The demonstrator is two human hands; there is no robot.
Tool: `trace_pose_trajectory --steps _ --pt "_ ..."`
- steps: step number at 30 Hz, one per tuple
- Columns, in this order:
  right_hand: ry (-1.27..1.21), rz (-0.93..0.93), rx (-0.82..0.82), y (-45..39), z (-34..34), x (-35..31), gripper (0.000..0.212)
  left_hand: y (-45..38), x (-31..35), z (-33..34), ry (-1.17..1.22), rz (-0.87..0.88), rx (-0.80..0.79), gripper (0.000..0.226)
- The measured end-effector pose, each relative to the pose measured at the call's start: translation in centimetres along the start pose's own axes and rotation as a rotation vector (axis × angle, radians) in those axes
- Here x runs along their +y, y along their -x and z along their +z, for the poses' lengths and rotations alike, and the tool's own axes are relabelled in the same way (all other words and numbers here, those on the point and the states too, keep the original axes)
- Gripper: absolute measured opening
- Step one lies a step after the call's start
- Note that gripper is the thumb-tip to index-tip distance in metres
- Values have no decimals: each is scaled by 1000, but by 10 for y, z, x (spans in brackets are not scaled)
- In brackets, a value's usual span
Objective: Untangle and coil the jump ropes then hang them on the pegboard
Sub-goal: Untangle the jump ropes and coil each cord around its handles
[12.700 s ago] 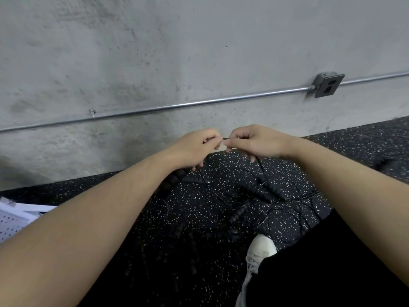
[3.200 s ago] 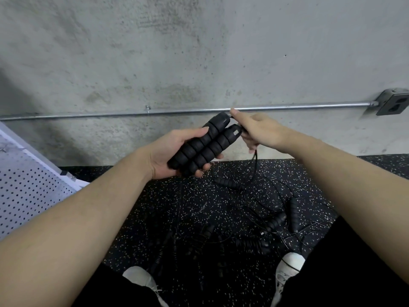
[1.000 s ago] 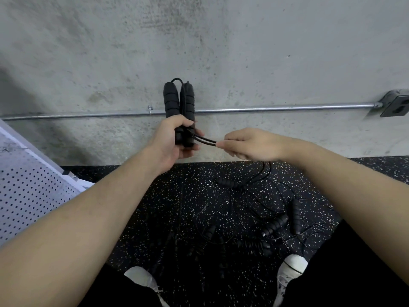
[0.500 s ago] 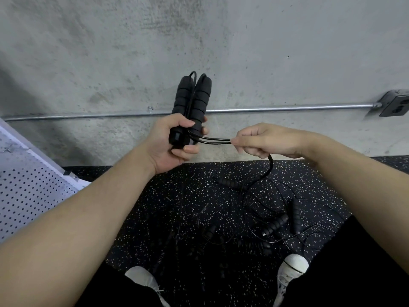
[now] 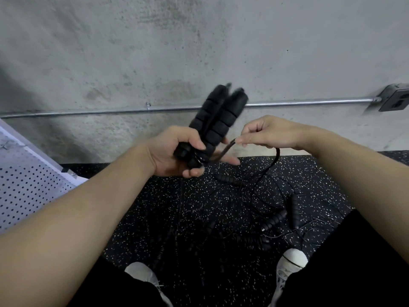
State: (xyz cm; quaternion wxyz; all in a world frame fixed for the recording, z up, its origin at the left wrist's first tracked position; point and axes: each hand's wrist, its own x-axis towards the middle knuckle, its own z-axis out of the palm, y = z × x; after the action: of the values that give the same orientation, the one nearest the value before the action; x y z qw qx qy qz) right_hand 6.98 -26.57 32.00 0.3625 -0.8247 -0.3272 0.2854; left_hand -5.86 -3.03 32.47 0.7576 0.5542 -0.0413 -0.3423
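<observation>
Bare concrete wall (image 5: 199, 41) fills the top half of the view, with a metal conduit pipe (image 5: 309, 102) run across it to an outlet box (image 5: 396, 100) at about 2 o'clock, and black speckled rubber floor (image 5: 155, 196) is seen below.

Dead centre, a pair of black foam jump rope handles (image 5: 215, 125) is held side by side, tilted so the tops lean toward 1 o'clock (the tops are blurred). They're gripped near their lower ends by the left hand (image 5: 174, 154), fingers wrapped around both at once. From the bottom of the handles a doubled black cord (image 5: 223, 151) is stretched up toward 2 o'clock and is pinched by the right hand (image 5: 265, 134) between thumb and fingertips, the rest of the fingers curled in. Past the pinch, the cord is looped down to the floor at roughly 4 o'clock.

On the floor, below and toward 5 o'clock of the hands, the rest of the jump ropes (image 5: 274, 220) are left in a tangle: several black ribbed handles and thin cords crossing each other. How many ropes are in there can't be told.

At 9 o'clock, a white pegboard (image 5: 26, 187) is leaned at an angle by the wall. Two white sneakers (image 5: 292, 260) and black shorts (image 5: 358, 262) are seen along the bottom edge.
</observation>
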Motion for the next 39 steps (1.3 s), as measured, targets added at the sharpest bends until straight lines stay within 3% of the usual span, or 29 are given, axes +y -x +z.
trace_pose_trajectory --steps 2,5,11,16,19,23,27,29,31,33,35,39 --pt "65 -10 79 -2 -2 0 22 -7 -3 7 -167 -86 -31 44" --pt "99 -13 151 -6 -6 4 36 -15 -5 15 -371 -151 77 43" --pt "94 31 61 -6 -5 7 10 -23 -10 29 -814 -253 182 75" --pt "231 39 122 -16 10 -5 19 -36 -25 35 -1009 -390 309 56" --pt "280 -11 165 -20 19 -19 17 -41 -32 27 -943 -436 410 55" --pt "308 -85 169 -21 36 -36 23 -47 -42 20 -790 -467 505 77" --pt "376 -120 116 -14 54 -54 22 -50 -48 10 -671 -486 613 39" --pt "433 -120 118 -12 58 -60 23 -49 -47 7 -575 -442 638 15" --pt "460 -137 127 -13 59 -59 23 -48 -45 6 -451 -354 673 8" --pt "438 -162 140 -13 59 -57 26 -49 -43 0 -275 -221 722 14" --pt "367 -180 169 -12 61 -56 32 -50 -40 -12 -110 -97 808 35" --pt "228 -160 244 -13 63 -58 28 -54 -31 -25 127 16 952 49"
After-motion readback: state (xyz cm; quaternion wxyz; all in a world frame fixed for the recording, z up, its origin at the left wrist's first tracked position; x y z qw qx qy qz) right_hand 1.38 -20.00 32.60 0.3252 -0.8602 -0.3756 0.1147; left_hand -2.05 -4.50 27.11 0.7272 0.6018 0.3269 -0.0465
